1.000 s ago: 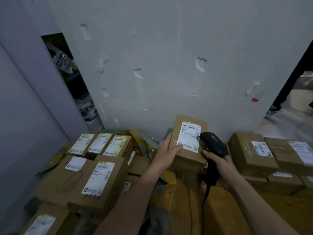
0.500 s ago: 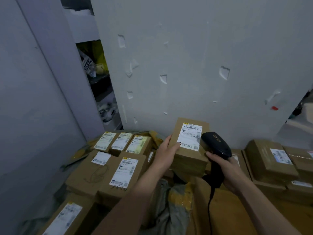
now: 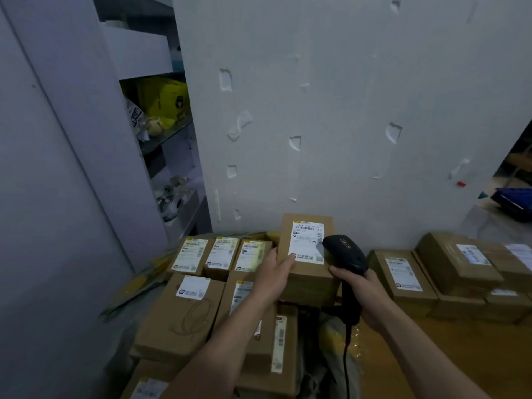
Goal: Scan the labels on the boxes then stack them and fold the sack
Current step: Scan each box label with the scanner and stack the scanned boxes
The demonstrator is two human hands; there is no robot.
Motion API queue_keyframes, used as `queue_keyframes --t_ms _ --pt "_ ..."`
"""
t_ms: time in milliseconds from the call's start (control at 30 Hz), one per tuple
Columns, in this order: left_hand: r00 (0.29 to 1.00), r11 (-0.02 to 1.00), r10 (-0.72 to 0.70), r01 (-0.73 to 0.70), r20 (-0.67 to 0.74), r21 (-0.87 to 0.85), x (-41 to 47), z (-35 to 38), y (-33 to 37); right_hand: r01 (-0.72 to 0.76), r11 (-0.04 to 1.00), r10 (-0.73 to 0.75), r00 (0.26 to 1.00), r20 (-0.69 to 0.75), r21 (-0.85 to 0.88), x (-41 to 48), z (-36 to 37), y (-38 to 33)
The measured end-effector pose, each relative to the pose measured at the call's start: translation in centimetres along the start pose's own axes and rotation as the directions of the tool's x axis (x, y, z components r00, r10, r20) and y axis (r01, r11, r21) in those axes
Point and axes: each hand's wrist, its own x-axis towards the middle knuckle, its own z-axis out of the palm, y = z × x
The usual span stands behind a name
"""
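Observation:
My left hand point(image 3: 275, 276) grips a small cardboard box point(image 3: 306, 269) by its left edge, thumb on the white label point(image 3: 306, 241), and holds it up with the label facing me. My right hand point(image 3: 364, 293) grips the handle of a black barcode scanner point(image 3: 344, 253) whose head sits just right of the label. Several labelled boxes point(image 3: 191, 309) are stacked on the left, and more boxes point(image 3: 460, 266) stand on the right. A crumpled yellow and grey sack point(image 3: 335, 341) lies between my forearms, partly hidden.
A white wall point(image 3: 331, 125) rises right behind the boxes. To the left an open shelf point(image 3: 161, 133) holds yellow packaging and small items. The scanner's cable point(image 3: 345, 367) hangs down over an orange-brown surface point(image 3: 449, 358) at the lower right.
The view has tilted up and swung left, showing more of the shelf. The held box and scanner keep nearly the same pose against each other, with the box tipped slightly more upright.

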Motion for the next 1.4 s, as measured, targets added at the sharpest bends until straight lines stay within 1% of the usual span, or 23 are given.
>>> queue_keyframes --t_ms 167,233,333,400,467,567,667,767,867,933,1067,1167,1300,1400 --pt "0.999 0.998 -0.003 0.000 0.050 0.065 0.0 -0.9 -1.4 -0.027 0.999 0.023 0.997 -0.080 -0.048 -1.1 1.6 1.3" --pt "0.997 0.995 -0.021 0.013 0.070 0.102 0.0 -0.8 -2.1 -0.030 0.997 0.023 0.996 -0.084 -0.077 -1.4 1.5 1.4" --pt "0.992 0.969 -0.075 0.049 0.099 0.244 -0.2 -0.4 -3.0 -0.067 0.992 0.060 0.996 -0.065 -0.110 -1.3 0.9 1.8" --pt "0.995 0.919 -0.073 0.039 0.072 0.393 -0.4 -0.2 -3.5 -0.082 0.991 0.074 0.995 -0.073 -0.104 -1.3 1.0 2.4" --pt "0.999 0.840 -0.039 0.018 0.027 0.543 -0.4 -0.1 -4.0 -0.093 0.990 0.083 0.992 -0.094 -0.106 -1.3 1.2 3.0" --pt "0.998 0.784 -0.057 0.037 0.013 0.620 -0.4 -0.3 -4.5 -0.109 0.988 0.097 0.989 -0.114 -0.108 -1.0 1.6 3.8" --pt "0.997 0.719 -0.074 0.047 0.009 0.693 0.3 -0.2 -5.7 -0.133 0.983 0.120 0.988 -0.100 -0.125 -0.5 1.6 4.0" --pt "1.000 0.625 -0.022 0.028 -0.018 0.780 1.0 0.1 -6.8 -0.146 0.981 0.134 0.986 -0.101 -0.125 -0.2 1.7 4.1" --pt "0.996 0.500 0.080 -0.002 -0.044 0.866 1.1 0.3 -7.6 -0.172 0.974 0.159 0.983 -0.096 -0.147 0.1 1.6 4.2" --pt "0.992 0.462 0.115 -0.012 -0.047 0.887 0.9 0.4 -7.8 -0.184 0.968 0.171 0.981 -0.086 -0.168 0.5 1.4 4.4" --pt "0.993 0.479 0.112 -0.019 -0.040 0.878 1.2 0.6 -8.0 -0.182 0.961 0.169 0.983 -0.077 -0.208 1.0 1.0 4.9" --pt "0.995 0.502 0.099 -0.031 -0.022 0.864 1.8 1.0 -8.0 -0.151 0.958 0.136 0.988 -0.078 -0.244 1.5 0.6 4.9" --pt "0.997 0.468 0.073 -0.044 0.011 0.883 2.5 1.4 -8.8 -0.147 0.942 0.138 0.989 -0.052 -0.301 2.3 0.3 4.9" --pt "0.997 0.452 0.076 -0.037 0.002 0.892 3.0 1.4 -9.3 -0.150 0.931 0.144 0.989 -0.045 -0.331 3.3 0.2 5.1"
